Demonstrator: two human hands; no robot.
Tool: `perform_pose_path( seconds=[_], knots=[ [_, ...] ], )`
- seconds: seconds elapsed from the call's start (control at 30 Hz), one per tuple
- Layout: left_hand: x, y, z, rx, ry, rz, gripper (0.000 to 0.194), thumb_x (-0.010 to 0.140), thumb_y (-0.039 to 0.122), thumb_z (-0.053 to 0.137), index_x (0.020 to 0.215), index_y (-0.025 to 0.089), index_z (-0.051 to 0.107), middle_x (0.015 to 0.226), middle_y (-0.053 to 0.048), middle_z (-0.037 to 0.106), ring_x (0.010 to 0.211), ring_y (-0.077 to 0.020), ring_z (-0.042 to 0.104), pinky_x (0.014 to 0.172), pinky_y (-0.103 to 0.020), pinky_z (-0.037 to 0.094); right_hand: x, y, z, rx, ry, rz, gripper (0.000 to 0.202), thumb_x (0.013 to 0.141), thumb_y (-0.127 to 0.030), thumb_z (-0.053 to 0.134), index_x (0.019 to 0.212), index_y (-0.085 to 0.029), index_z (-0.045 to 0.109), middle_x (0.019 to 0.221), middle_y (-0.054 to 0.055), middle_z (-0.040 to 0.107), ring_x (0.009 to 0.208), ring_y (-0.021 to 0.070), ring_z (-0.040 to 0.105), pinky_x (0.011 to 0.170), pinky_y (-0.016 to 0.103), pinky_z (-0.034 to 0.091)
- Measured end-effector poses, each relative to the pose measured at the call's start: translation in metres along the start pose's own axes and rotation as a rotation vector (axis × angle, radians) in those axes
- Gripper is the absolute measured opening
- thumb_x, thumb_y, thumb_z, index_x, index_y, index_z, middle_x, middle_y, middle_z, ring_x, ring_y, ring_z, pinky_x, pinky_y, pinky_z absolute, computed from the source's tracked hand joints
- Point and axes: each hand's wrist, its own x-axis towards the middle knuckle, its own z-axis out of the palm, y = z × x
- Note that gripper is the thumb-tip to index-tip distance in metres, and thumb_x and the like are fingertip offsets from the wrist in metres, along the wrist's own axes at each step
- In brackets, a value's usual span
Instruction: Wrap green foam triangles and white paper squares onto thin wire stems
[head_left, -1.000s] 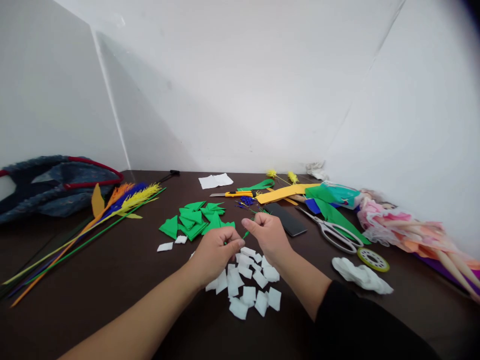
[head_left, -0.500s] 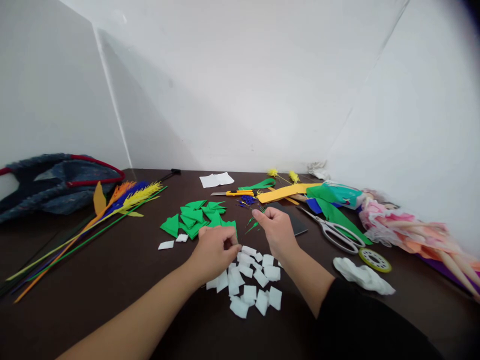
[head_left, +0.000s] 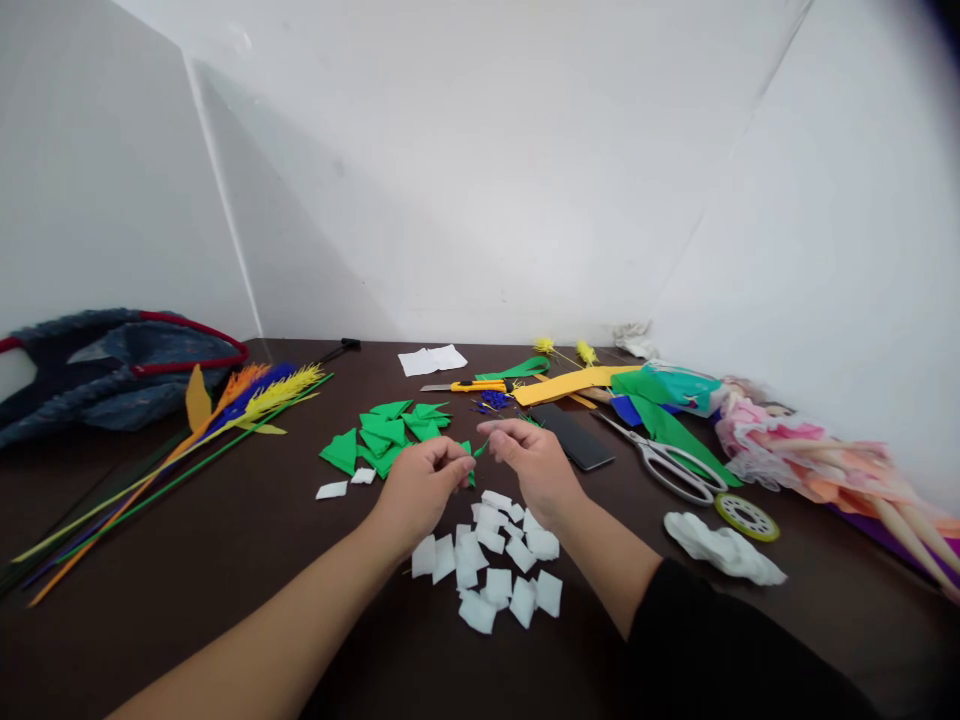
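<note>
Close together above the table, my two hands meet at a small green bud-like piece [head_left: 481, 448] with a thin stem. My left hand [head_left: 426, 487] pinches its lower end between thumb and forefinger. On its other end, the thumb and fingers of my right hand [head_left: 536, 468] are closed. Beyond my left hand lies a pile of folded green paper pieces [head_left: 382, 430]. Small white square pads [head_left: 491, 541] are spread on the table just below both hands. Two more white pads [head_left: 331, 490] rest left of my left hand.
A yellow box cutter [head_left: 480, 385] lies behind, its blade out. On the right are a black phone [head_left: 574, 437], scissors [head_left: 679, 471], a tape roll [head_left: 748, 517], white cotton [head_left: 724, 548] and dolls [head_left: 817, 445]. Coloured stems [head_left: 165, 470] and a denim bag [head_left: 112, 365] occupy the left.
My right hand has moved left and down towards my left hand, uncovering more of the phone. The green piece now shows between the fingertips of both hands.
</note>
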Motion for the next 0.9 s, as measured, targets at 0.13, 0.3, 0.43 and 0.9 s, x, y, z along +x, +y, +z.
perform_pose_path(
  seconds=[0.13,0.3,0.43,0.9],
  knots=[
    [-0.001,0.002,0.0,-0.114,-0.027,-0.015,0.016,0.074,0.028,0.052,0.062,0.017,0.053,0.055,0.003,0.052,0.054,-0.0111,0.045,0.053,-0.023,0.036,0.0,-0.001,-0.002,0.04,-0.006,-0.001,0.011,0.064,-0.028,0.063,0.064,-0.017,0.063,0.068,0.002,0.06,0.065,0.0137,0.049,0.064,0.027,0.038],
    [-0.003,0.004,0.002,-0.122,-0.048,0.023,0.013,0.074,0.024,0.052,0.062,0.017,0.051,0.056,0.003,0.051,0.055,-0.0108,0.044,0.055,-0.023,0.036,0.001,0.004,0.001,0.056,0.068,-0.007,0.021,0.063,-0.028,0.063,0.052,-0.017,0.048,0.051,-0.005,0.042,0.053,0.0098,0.037,0.054,0.024,0.032],
    [-0.004,0.004,0.003,-0.061,-0.009,0.082,0.015,0.073,0.022,0.052,0.06,0.017,0.048,0.056,0.004,0.048,0.056,-0.0105,0.043,0.055,-0.022,0.034,-0.001,0.009,0.006,0.019,0.095,-0.013,0.025,0.066,-0.03,0.061,0.053,-0.018,0.044,0.05,-0.007,0.034,0.051,0.0086,0.029,0.049,0.022,0.026],
    [-0.008,0.012,0.004,0.35,0.124,0.268,0.014,0.073,0.021,0.05,0.059,0.018,0.049,0.054,0.003,0.049,0.056,-0.0123,0.045,0.058,-0.026,0.033,-0.007,0.011,0.018,-0.12,0.147,-0.027,0.03,0.074,-0.034,0.053,0.054,-0.019,0.037,0.05,-0.006,0.033,0.049,0.0088,0.03,0.047,0.022,0.025]
  ],
)
